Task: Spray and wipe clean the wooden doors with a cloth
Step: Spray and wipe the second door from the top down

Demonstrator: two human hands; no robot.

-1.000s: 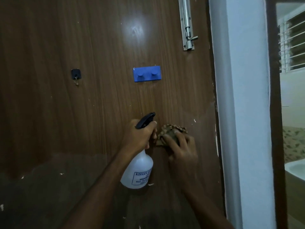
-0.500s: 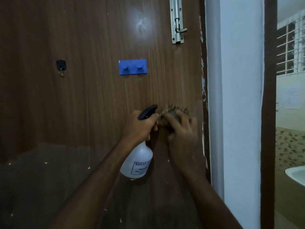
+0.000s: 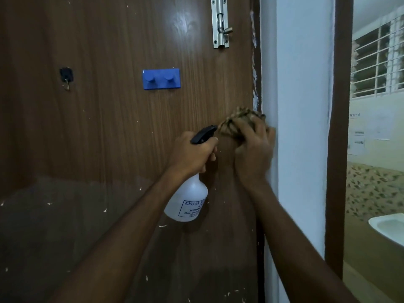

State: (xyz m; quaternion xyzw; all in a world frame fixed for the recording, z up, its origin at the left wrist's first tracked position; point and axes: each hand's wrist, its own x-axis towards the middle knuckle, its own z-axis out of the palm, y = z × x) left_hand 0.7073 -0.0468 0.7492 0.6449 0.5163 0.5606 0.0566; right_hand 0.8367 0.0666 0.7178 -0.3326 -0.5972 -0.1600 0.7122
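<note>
A dark brown wooden door [image 3: 109, 132] fills the left and middle of the head view. My left hand [image 3: 192, 153] grips the black trigger head of a white spray bottle [image 3: 188, 202], which hangs below my fist, close to the door. My right hand [image 3: 254, 149] holds a bunched brown patterned cloth [image 3: 231, 122] against the door's right edge, fingers curled over it. The nozzle points toward the cloth.
A blue double-peg hook [image 3: 161, 79] and a small black hook [image 3: 66, 76] are stuck on the door. A metal slide bolt [image 3: 220, 22] sits at the top right. A white wall [image 3: 301, 127] borders the door; beyond a brown frame are a basin [image 3: 387, 228] and a barred window [image 3: 378, 60].
My right hand has slid the cloth rightward to the door's edge by the white wall. The left hand with the bottle has kept its place beside it.
</note>
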